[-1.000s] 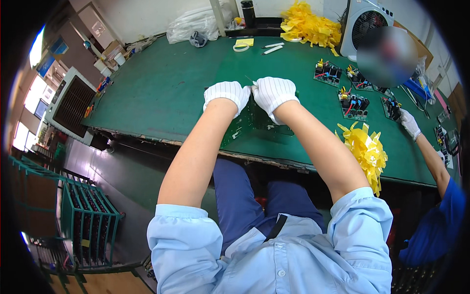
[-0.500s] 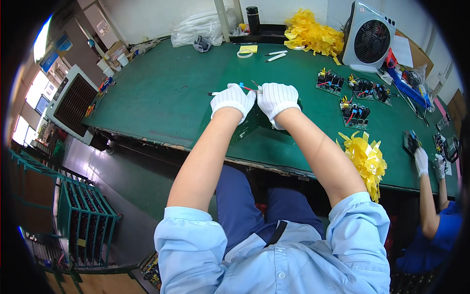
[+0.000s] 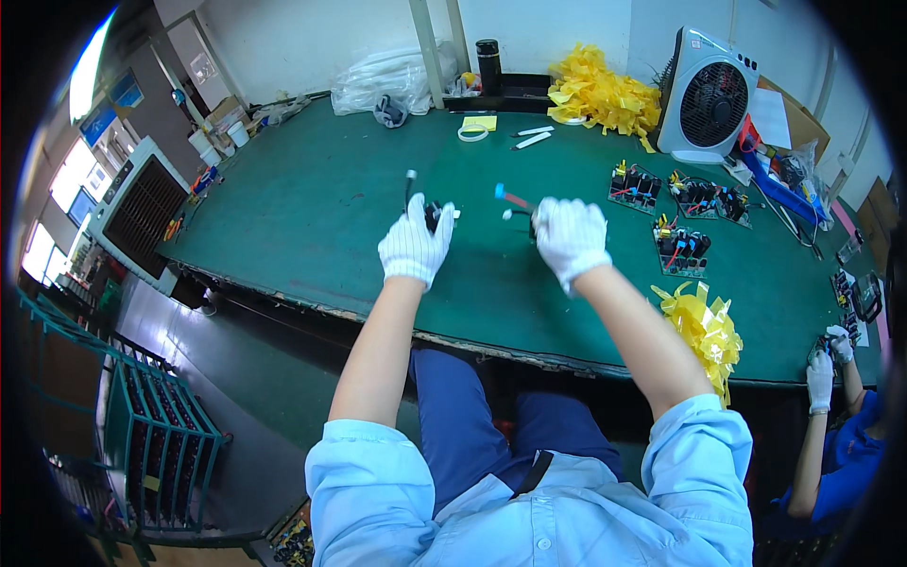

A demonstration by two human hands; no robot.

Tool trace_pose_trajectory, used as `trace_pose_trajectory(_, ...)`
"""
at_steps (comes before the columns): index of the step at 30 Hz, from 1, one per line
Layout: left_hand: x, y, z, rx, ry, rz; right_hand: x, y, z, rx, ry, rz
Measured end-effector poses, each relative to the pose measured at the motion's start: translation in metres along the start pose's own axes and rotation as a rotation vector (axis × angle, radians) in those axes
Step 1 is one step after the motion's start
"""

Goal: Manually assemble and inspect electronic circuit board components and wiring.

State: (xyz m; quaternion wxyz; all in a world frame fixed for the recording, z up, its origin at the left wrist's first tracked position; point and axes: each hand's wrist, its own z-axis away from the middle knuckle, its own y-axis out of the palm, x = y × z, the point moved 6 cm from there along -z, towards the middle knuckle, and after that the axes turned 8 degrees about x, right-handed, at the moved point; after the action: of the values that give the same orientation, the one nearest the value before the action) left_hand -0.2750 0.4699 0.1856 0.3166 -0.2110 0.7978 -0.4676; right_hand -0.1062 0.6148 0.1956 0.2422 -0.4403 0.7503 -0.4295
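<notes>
My left hand (image 3: 416,244), in a white striped glove, is closed around a small dark electronic part (image 3: 433,216). A black wire with a pale tip (image 3: 411,176) sticks up from its fingers. Apart from it, to the right, my gloved right hand (image 3: 572,241) is closed on red and black wires. The red wire (image 3: 516,200) ends in a blue sleeve, and the black one ends in a white tip (image 3: 507,215). Whatever else sits inside the right hand is mostly hidden. Both hands are above the green table (image 3: 312,208).
Several circuit boards (image 3: 680,248) lie to the right. Yellow strips form a bundle (image 3: 704,331) at the front edge and a pile (image 3: 605,90) at the back. A box fan (image 3: 710,99), a tape roll (image 3: 472,133) and white-handled tools (image 3: 532,141) stand or lie farther back. A co-worker's gloved hands (image 3: 820,378) are at far right.
My hands, together before, have moved apart: the left one left and nearer, the right one slightly right and nearer. The co-worker's hands have moved nearer the table's front edge.
</notes>
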Motion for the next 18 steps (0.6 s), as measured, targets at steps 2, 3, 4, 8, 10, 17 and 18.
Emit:
trace_pose_trajectory(2,0.009,0.016,0.021,-0.052,0.127,-0.095,0.023,0.003,0.028,0.101,-0.045,-0.005)
trace_pose_trajectory(3,0.015,0.025,0.034,-0.098,0.187,-0.102,0.039,0.004,0.048,0.079,-0.104,-0.006)
trace_pose_trajectory(4,0.025,0.031,0.048,-0.143,0.241,-0.117,0.056,0.006,0.068,0.056,-0.168,-0.015)
trace_pose_trajectory(8,0.052,0.052,0.079,-0.108,0.376,-0.016,0.079,0.036,0.128,0.261,-0.175,-0.164)
trace_pose_trajectory(10,0.057,0.045,0.083,-0.034,0.248,0.144,0.078,0.04,0.142,0.194,-0.186,-0.121)
trace_pose_trajectory(17,0.024,0.012,0.098,-0.373,0.399,0.276,0.058,0.014,0.138,0.03,-0.207,-0.32)
trace_pose_trajectory(18,0.007,0.002,0.099,-0.434,0.487,0.237,0.055,0.001,0.132,0.004,-0.226,-0.364)
